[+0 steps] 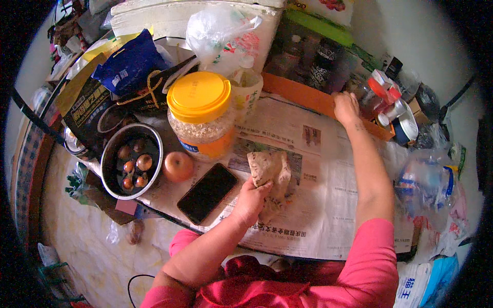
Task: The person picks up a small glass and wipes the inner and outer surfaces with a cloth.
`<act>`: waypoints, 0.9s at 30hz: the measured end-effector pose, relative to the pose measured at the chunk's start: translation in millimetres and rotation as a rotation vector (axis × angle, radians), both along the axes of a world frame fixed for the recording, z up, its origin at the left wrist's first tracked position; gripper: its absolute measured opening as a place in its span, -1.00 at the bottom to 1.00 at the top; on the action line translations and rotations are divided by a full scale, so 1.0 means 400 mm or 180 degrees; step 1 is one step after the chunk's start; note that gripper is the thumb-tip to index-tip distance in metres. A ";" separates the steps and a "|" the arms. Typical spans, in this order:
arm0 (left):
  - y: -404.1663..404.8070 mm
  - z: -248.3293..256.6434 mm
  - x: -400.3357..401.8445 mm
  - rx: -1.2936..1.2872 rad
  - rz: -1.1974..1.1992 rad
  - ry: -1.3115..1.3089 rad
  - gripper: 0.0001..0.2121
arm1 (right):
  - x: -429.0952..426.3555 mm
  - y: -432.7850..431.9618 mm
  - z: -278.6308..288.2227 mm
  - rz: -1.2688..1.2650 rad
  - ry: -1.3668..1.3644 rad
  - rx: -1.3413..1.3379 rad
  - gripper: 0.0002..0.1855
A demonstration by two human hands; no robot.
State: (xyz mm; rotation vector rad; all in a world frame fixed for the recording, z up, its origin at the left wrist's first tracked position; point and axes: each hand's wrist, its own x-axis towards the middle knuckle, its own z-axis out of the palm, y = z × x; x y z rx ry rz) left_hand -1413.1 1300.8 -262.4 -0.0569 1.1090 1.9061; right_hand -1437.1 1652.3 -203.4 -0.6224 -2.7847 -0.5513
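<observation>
My left hand [250, 202] grips a crumpled beige cloth [267, 165] with dark markings, held over a table spread with newspaper [292, 231]. Reaching to the back right, my right hand [346, 106] is at the rim of an orange-brown box [298, 92]; its fingertips are hidden, so I cannot tell whether it grips anything. A dark-screened phone [208, 192] lies left of my left hand. Beyond the phone are a round reddish fruit [178, 166] and a large clear jar of flakes [200, 134] with a yellow lid [199, 96].
At the left, a metal pot [157, 169] holds several round brown things in dark liquid. Behind it stand a black paper bag [86, 111] and a blue packet [133, 65]. A plastic jug [250, 90] stands behind the jar. Jars with red lids [379, 86] and plastic bags [425, 184] crowd the right.
</observation>
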 end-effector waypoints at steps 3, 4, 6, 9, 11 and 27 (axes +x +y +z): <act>0.003 -0.006 0.003 0.0020 -0.0057 0.0076 -0.72 | 0.001 -0.006 0.015 0.0014 0.0084 -0.0062 -0.81; 0.003 -0.006 0.002 -0.0010 -0.0048 0.0138 -0.72 | -0.001 -0.020 0.024 -0.0113 0.0052 -0.0200 -0.82; 0.002 -0.012 0.004 0.0010 -0.0003 0.0126 -0.72 | 0.009 -0.043 0.032 -0.0133 0.0064 -0.0209 -0.79; 0.001 -0.033 -0.006 -0.0052 -0.0069 0.0116 -0.72 | 0.014 -0.055 0.024 -0.0089 0.0138 -0.0252 -0.80; 0.003 -0.031 -0.003 -0.0113 -0.0191 0.0121 -0.72 | 0.023 -0.041 -0.003 -0.0035 0.0206 -0.0267 -0.83; 0.020 -0.043 -0.004 0.0088 0.0132 0.0144 -0.72 | 0.015 -0.066 -0.047 -0.0074 -0.0515 -0.0832 -0.79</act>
